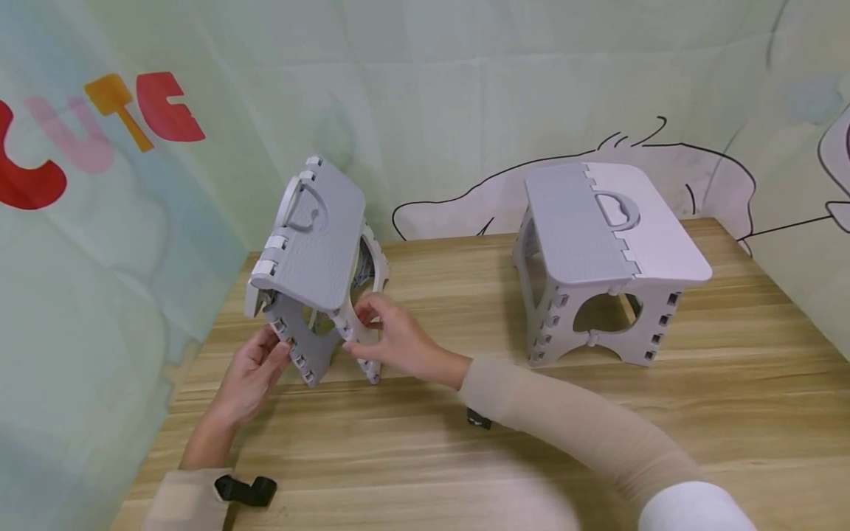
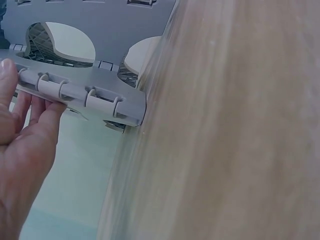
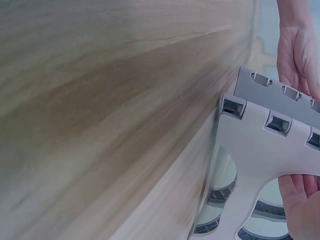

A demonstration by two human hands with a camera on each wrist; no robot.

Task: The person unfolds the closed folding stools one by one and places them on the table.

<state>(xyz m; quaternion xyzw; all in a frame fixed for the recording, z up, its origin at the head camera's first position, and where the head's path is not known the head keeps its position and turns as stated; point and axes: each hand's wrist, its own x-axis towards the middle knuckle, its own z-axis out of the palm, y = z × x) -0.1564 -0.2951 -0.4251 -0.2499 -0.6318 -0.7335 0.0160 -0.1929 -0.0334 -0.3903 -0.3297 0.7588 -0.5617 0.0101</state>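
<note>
A grey and white folding step stool (image 1: 319, 243) stands half folded on the left of the table, its top bent up along the hinge line. My left hand (image 1: 249, 376) grips the edge of its left leg panel, thumb in front, fingers behind. On the other leg panel, my right hand (image 1: 395, 335) pinches the hinged edge between thumb and fingers. In the left wrist view the left hand (image 2: 25, 135) holds the grey hinged edge. From the right wrist, the white leg panel (image 3: 250, 140) shows close up, with right-hand fingers (image 3: 300, 200) behind its cutout.
A second folding stool (image 1: 611, 228) of the same kind stands fully opened at the right of the wood-grain table (image 1: 372, 457). A printed cloth (image 1: 432, 110) hangs behind and to the left. Black straps with mounts (image 1: 246, 490) sit on the wrists.
</note>
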